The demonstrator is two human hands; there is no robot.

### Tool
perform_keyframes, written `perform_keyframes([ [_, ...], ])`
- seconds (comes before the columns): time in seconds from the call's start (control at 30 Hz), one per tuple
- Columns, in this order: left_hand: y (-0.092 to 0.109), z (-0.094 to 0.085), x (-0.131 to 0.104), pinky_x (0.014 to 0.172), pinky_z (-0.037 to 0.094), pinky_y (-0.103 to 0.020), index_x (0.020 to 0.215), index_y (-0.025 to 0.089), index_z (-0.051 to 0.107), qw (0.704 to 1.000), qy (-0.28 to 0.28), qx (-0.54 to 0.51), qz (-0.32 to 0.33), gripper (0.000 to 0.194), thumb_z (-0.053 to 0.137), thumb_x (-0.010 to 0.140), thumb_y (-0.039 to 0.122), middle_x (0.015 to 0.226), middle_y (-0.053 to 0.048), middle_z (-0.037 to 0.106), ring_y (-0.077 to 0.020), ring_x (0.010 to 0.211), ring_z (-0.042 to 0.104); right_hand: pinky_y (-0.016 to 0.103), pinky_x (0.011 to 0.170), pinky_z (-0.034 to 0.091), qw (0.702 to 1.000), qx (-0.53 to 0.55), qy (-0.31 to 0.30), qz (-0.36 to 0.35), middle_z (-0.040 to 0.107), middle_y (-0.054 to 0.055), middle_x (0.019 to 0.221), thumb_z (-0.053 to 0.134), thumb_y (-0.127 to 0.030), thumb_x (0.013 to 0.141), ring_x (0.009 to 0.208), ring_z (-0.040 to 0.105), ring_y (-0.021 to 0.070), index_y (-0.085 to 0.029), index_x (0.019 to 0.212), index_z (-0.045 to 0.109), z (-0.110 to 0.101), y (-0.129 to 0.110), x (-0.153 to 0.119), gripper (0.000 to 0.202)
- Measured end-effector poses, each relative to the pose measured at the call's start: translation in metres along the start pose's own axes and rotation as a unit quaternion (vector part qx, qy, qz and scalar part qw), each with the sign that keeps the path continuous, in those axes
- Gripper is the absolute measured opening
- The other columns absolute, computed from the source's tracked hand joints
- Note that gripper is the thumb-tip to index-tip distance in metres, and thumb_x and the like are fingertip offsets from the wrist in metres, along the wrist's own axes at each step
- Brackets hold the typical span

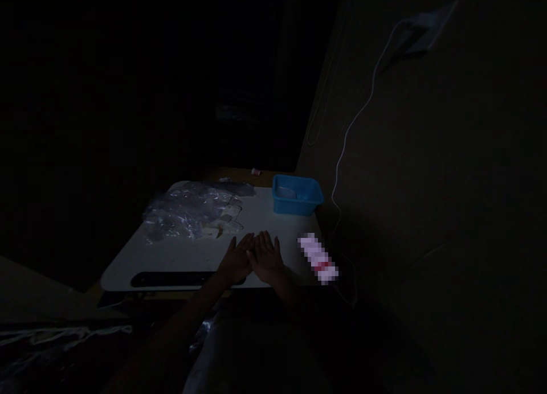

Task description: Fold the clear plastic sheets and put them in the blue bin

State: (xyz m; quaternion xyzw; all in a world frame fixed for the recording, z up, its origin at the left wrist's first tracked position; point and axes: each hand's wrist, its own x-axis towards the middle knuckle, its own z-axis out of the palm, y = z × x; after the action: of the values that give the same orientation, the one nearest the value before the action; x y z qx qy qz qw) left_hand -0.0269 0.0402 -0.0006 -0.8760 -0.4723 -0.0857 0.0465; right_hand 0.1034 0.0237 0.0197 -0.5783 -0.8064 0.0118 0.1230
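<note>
My left hand [236, 259] and my right hand [266, 258] lie side by side, touching, over the front part of a white table [171, 257]. Both have their fingers stretched out, and nothing shows in either one. Beyond them to the left is a crumpled pile of clear plastic [183, 212], with some pale flat pieces [231, 217] at its right side. A blue basin [297, 197] stands at the table's back right corner. Right of my hands, a bright blurred-out oblong [317, 257] lies at the table's right edge.
A dark strip [171, 278] runs along the table's front edge. Behind the table lies a small pinkish item [256, 172]. A white cable [372, 86] hangs from a wall outlet [427, 29] down the right wall. The surroundings are very dark.
</note>
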Motion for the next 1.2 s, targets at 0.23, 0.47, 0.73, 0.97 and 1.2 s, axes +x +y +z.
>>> perform_keyframes([
  [0.23,-0.002,0.005,0.001,0.102,0.017,-0.05,0.133,0.011,0.031,1.0,0.002,0.005,0.007,0.056,0.035,0.079,0.027,0.141,-0.013,0.029,-0.0243,0.13,0.021,0.046,0.105,0.007,1.0,-0.006,0.005,0.004,0.026,0.013,0.141,0.012,-0.044,0.09,0.133,0.015,0.0214,-0.009,0.133,0.032,0.003,0.001,0.001,0.059],
  [0.47,-0.001,0.001,0.001,0.102,0.018,-0.049,0.134,0.013,0.03,1.0,-0.005,0.003,0.004,0.055,0.033,0.08,0.025,0.14,-0.013,0.03,-0.0236,0.13,0.022,0.045,0.106,0.007,1.0,-0.015,0.008,-0.004,0.027,0.012,0.141,0.013,-0.043,0.091,0.133,0.015,0.0214,-0.01,0.134,0.031,0.0,0.0,0.0,0.057],
  [0.73,0.003,-0.009,0.001,0.103,0.018,-0.047,0.132,0.013,0.033,1.0,-0.018,0.006,-0.004,0.054,0.034,0.08,0.022,0.14,-0.013,0.031,-0.0234,0.13,0.022,0.046,0.105,0.007,1.0,-0.006,0.007,-0.008,0.027,0.013,0.141,0.012,-0.044,0.09,0.133,0.014,0.0217,-0.008,0.133,0.031,-0.001,0.001,0.0,0.059],
  [0.97,0.002,-0.003,0.001,0.103,0.018,-0.045,0.133,0.012,0.032,1.0,-0.006,0.015,-0.015,0.055,0.034,0.079,0.022,0.14,-0.013,0.031,-0.0229,0.13,0.023,0.047,0.105,0.008,1.0,-0.008,0.003,-0.002,0.027,0.013,0.141,0.013,-0.044,0.09,0.132,0.016,0.0224,-0.009,0.134,0.029,0.0,0.0,0.001,0.059],
  [1.2,0.003,-0.005,0.002,0.103,0.018,-0.046,0.132,0.011,0.033,1.0,-0.009,0.008,-0.022,0.054,0.033,0.08,0.024,0.14,-0.013,0.03,-0.0232,0.13,0.024,0.046,0.105,0.009,1.0,-0.011,0.016,-0.002,0.027,0.013,0.14,0.014,-0.045,0.09,0.132,0.016,0.0224,-0.009,0.134,0.03,0.004,0.001,0.001,0.059],
])
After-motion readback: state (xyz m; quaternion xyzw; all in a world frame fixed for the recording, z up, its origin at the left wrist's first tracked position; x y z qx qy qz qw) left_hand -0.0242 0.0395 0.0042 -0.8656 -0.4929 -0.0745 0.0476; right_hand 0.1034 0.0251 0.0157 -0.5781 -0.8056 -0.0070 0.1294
